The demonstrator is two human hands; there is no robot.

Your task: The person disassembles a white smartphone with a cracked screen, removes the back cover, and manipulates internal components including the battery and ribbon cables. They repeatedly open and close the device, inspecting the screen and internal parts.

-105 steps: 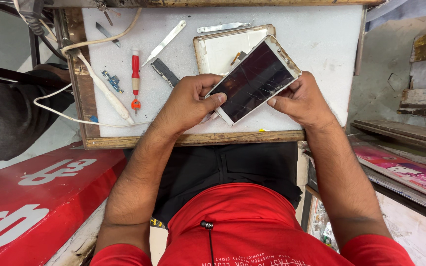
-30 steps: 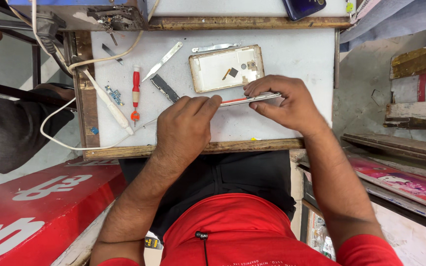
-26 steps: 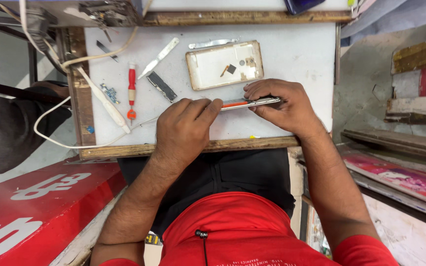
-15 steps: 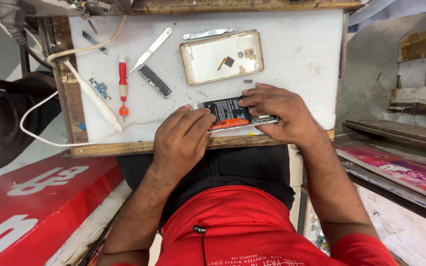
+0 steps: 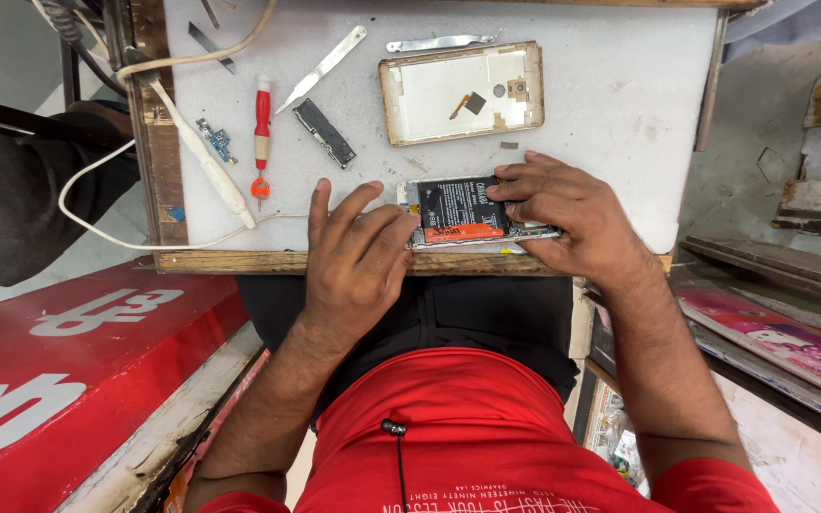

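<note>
At the near edge of the white worktop (image 5: 620,142), both hands pin the opened phone with its black battery (image 5: 458,211).
Right hand (image 5: 572,214) clamps its right end; left hand (image 5: 358,252) rests open-fingered against its left end; pressure is best kept even and flat.

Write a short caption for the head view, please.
Both hands, left and right, press an opened phone on a white table.
</note>
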